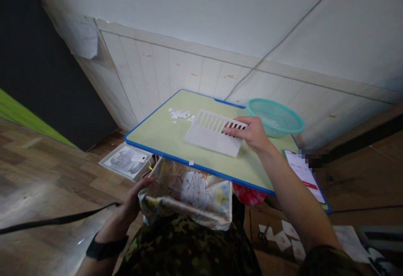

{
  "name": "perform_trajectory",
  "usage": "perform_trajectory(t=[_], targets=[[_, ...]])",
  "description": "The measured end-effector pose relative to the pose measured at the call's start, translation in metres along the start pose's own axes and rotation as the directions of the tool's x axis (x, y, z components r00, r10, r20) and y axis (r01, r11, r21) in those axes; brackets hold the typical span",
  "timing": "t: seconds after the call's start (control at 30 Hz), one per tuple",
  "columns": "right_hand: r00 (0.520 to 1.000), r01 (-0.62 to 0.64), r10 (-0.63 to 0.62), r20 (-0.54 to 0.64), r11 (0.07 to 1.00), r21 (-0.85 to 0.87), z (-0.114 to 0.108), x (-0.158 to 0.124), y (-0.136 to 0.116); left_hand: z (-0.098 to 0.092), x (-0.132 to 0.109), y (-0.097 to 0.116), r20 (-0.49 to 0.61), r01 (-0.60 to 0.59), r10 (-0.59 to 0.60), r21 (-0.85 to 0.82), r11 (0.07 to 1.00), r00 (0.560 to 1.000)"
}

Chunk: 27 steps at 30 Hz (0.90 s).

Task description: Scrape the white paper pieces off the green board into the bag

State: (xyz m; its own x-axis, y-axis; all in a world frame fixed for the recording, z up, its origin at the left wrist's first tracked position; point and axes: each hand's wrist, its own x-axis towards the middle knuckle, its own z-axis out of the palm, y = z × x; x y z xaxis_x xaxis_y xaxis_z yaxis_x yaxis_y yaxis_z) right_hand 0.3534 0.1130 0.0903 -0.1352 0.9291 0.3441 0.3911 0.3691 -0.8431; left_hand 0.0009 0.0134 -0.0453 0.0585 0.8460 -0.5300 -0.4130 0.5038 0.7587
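The right hand (pixel 252 132) is clamped on the right end of a slotted white scraper (pixel 212 141), which extends leftward from it over the table (pixel 147 129). White scraps (pixel 180 115) lie farther left; a turquoise basket (pixel 291 128) stands just beyond this hand. The left hand (pixel 134 198) grips a patterned cloth (pixel 217 216) at its right.

The patterned cloth (pixel 222 211) hides most fingers of the left hand (pixel 134 196).
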Motion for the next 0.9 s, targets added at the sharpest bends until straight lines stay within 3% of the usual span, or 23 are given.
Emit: perform_trajectory(t=[0.1,0.2,0.37,0.5,0.67,0.77,0.9], targets=[[0.966,-0.007,-0.024,-0.256,0.993,-0.117,-0.012,0.011,0.012,-0.004,0.003,-0.002,0.045,0.008,-0.009,0.015,1.0,0.999],[0.937,-0.039,-0.07,-0.343,0.953,-0.299,-0.024,0.019,0.021,-0.006,0.003,-0.003,0.026,-0.002,0.001,0.026,1.0,1.0],[0.956,-0.052,-0.081,-0.281,0.898,-0.436,-0.03,0.02,0.025,-0.007,0.002,-0.002,0.045,0.007,-0.009,0.032,0.999,0.999],[0.979,-0.021,-0.049,-0.199,0.942,-0.335,-0.026,0.017,0.021,-0.006,0.003,-0.002,0.027,-0.007,0.006,0.043,0.999,1.0],[0.958,-0.047,-0.055,-0.28,0.937,-0.347,-0.042,0.016,0.017,-0.003,0.002,-0.001,0.051,-0.022,0.02,0.028,0.999,0.999],[0.964,-0.076,-0.021,-0.265,0.934,-0.348,-0.051,0.018,0.019,-0.004,0.003,-0.002,0.055,-0.005,0.004,0.032,0.999,0.998],[0.978,-0.068,0.017,-0.207,0.967,-0.244,-0.04,0.019,0.024,-0.008,0.006,-0.004,0.037,0.018,-0.019,0.036,0.999,0.999]])
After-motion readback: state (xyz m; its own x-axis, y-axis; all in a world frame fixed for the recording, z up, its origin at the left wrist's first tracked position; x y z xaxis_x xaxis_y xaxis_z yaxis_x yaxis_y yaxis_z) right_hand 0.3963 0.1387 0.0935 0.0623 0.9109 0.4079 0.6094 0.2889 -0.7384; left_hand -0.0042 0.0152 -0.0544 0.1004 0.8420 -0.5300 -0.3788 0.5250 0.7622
